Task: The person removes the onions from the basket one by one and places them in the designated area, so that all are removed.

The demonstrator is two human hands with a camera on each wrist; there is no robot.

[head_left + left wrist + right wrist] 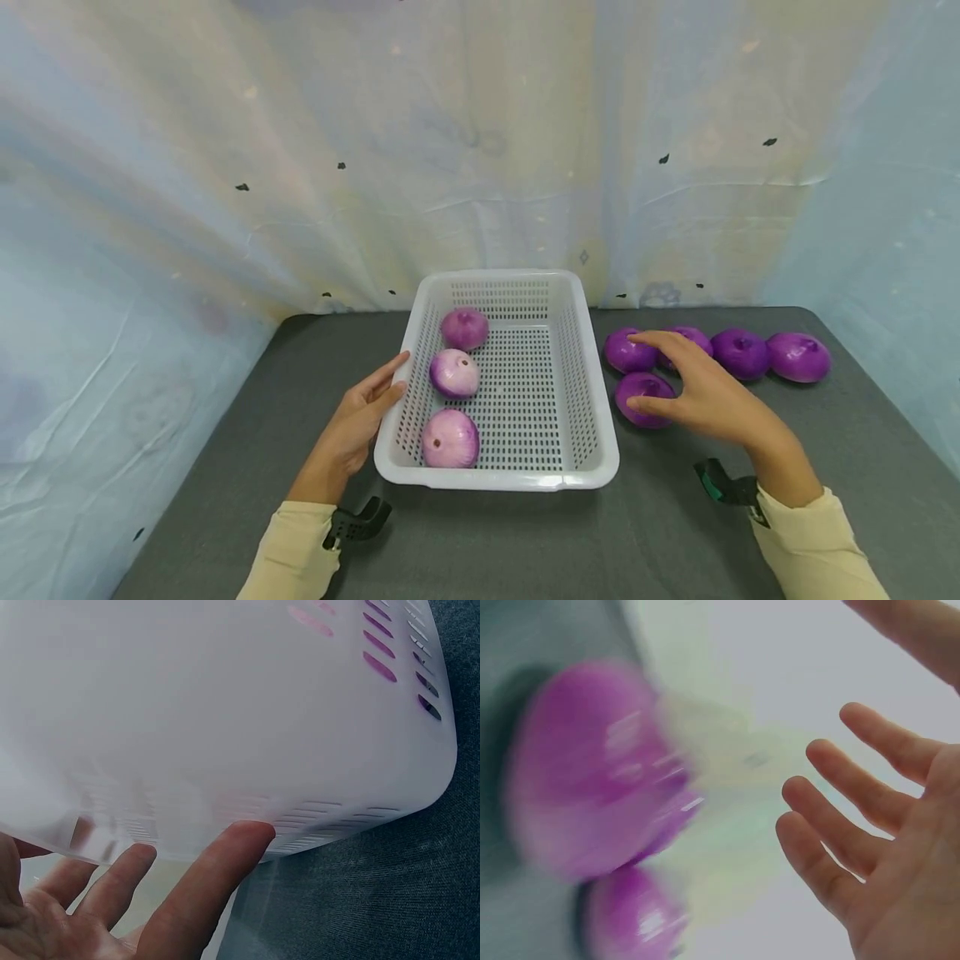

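In the head view a white perforated basket [495, 478] lies in the middle of the table. Three purple onions, a far one [465, 329], a middle one [454, 373] and a near one [451, 438], form a column along its left side. My left hand [352, 429] touches the basket's left rim with extended fingers; the left wrist view shows its fingertips against the outer wall [187, 712]. My right hand [712, 396] hovers, fingers spread, over a purple onion [639, 386] right of the basket. Behind it is another onion [626, 353]. The right wrist view shows a gap between fingers and a blurred onion [592, 772].
More purple onions, one partly hidden [690, 335], one darker [740, 354] and one at the end [798, 357], run in a row toward the right. The dark grey table [525, 550] meets a pale patterned curtain [480, 167] at the back.
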